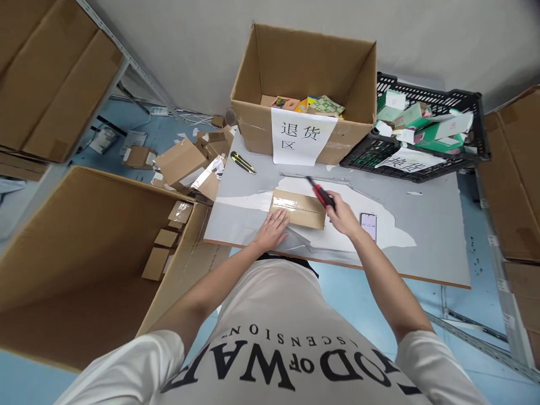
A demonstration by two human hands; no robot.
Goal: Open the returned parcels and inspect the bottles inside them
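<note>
The right hand (343,216) is keeping its grip pinched around a red utility knife (320,194), the blade end lying over the far right corner of a taped parcel (297,208); the left hand (272,229) is pressing flat, fingers spread, on the parcel's near left edge. A huge open carton (84,247) is standing on the blue floor at the left. The grey worktop (430,247) is carrying the parcel at its middle, an open labelled box (304,84) at the back, a black crate (422,140) of green packets beside it, a phone (368,226) just right of the right hand, and a yellow cutter (242,162).
</note>
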